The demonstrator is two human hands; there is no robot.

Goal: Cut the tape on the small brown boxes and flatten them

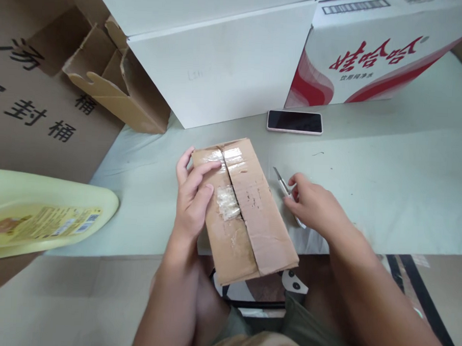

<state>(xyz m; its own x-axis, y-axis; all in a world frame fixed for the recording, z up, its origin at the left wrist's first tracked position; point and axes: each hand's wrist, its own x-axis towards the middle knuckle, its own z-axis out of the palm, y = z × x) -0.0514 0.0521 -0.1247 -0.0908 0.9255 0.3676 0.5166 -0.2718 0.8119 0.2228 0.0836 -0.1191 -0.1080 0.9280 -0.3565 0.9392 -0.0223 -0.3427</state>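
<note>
My left hand (193, 197) is closed on the left side of a small brown cardboard box (267, 220), its thumb and a finger on the top face. The box is tilted and juts past the table's front edge. A dark seam runs along its top between two flaps, with pieces of clear tape (228, 202) stuck on the left flap and across the far end of the seam. To the right of the box, my right hand (310, 199) is closed around a utility knife (288, 195). The knife's blade is out and points away from me, low over the table, apart from the box.
A phone (295, 121) lies on the pale green table cover (391, 195). Behind it stand a white box (227, 76) and a red-and-white carton (358, 71). At the left are an open cardboard box (142, 103), a large printed carton (37, 144) and a yellow-green bottle (61, 211).
</note>
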